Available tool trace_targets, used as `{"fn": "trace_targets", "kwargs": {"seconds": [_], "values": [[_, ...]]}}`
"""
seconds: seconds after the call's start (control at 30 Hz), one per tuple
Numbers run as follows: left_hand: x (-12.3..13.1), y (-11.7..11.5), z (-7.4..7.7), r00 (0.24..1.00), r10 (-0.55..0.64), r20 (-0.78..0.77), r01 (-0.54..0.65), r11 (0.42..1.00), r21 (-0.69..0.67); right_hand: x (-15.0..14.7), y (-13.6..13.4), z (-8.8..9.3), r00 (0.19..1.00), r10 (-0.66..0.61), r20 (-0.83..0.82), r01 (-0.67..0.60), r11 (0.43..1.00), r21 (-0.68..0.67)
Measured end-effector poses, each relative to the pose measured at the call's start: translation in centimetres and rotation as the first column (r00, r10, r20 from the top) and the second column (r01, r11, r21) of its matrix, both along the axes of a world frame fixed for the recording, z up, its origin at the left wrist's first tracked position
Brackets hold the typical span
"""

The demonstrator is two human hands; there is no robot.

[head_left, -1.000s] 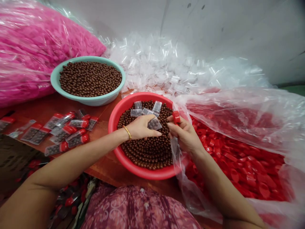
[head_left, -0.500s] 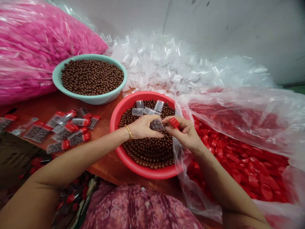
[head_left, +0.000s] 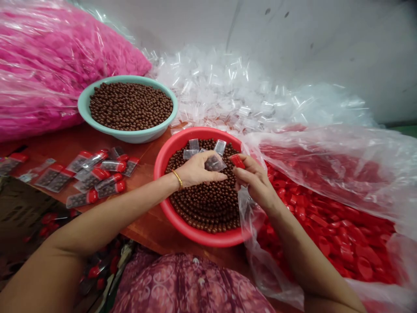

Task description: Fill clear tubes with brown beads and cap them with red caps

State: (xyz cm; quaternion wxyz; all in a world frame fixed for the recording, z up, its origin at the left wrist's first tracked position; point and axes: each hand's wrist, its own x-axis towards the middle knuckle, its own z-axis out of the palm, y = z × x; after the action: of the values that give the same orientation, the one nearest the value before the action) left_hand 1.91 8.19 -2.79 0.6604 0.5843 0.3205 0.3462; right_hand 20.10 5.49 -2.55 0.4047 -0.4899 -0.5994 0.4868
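My left hand, with a gold bangle at the wrist, pinches a small clear pouch partly filled with brown balls. It hovers over the red basin, which is heaped with brown balls. My right hand is closed on a red cap, its fingertips a short gap from the pouch's mouth. Three empty clear pouches lie on the balls at the basin's far side.
A teal basin of brown balls stands at the back left. Several filled pouches with red caps lie on the wooden table. A clear bag of red caps is at the right, a heap of clear pouches behind, a pink bag far left.
My right hand brought the red cap in to the pouch's mouth and has now drawn slightly away from it. My left hand stayed over the red basin holding the pouch.
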Motion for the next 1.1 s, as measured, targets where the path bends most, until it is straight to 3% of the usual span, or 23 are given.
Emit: {"fn": "trace_targets", "kwargs": {"seconds": [0.1,0.3,0.5,0.7,0.87,1.0,1.1], "values": [[0.0,-0.1,0.0,0.999,-0.046,0.001,0.046,0.999,-0.016,0.3,-0.1,-0.2,0.999,-0.008,-0.043,0.004,0.996,-0.089],[0.0,-0.4,-0.3,0.982,-0.186,0.038,0.188,0.979,-0.082,-0.5,-0.5,0.5,0.999,-0.003,0.047,0.004,1.000,-0.020],[0.3,-0.6,-1.1,0.989,-0.060,-0.134,0.067,0.997,0.046,-0.4,-0.6,0.3,0.924,0.002,0.381,-0.121,0.950,0.289],[0.4,-0.7,-1.2,0.984,-0.019,-0.175,0.036,0.995,0.096,-0.2,-1.0,-0.7,0.813,-0.079,0.577,-0.222,0.874,0.433],[0.3,-0.6,-1.3,0.968,0.075,-0.239,-0.014,0.969,0.246,-0.2,-1.2,-1.2,0.769,-0.077,0.634,-0.334,0.798,0.502],[0.0,-0.6,-1.0,0.933,0.080,-0.350,0.037,0.948,0.316,-0.4,-1.6,-1.6,0.790,-0.097,0.606,-0.368,0.716,0.594],[0.1,-0.6,-0.6,0.904,0.067,-0.422,0.087,0.939,0.334,0.0,-2.0,-1.4,0.809,-0.071,0.583,-0.362,0.722,0.590]]}}
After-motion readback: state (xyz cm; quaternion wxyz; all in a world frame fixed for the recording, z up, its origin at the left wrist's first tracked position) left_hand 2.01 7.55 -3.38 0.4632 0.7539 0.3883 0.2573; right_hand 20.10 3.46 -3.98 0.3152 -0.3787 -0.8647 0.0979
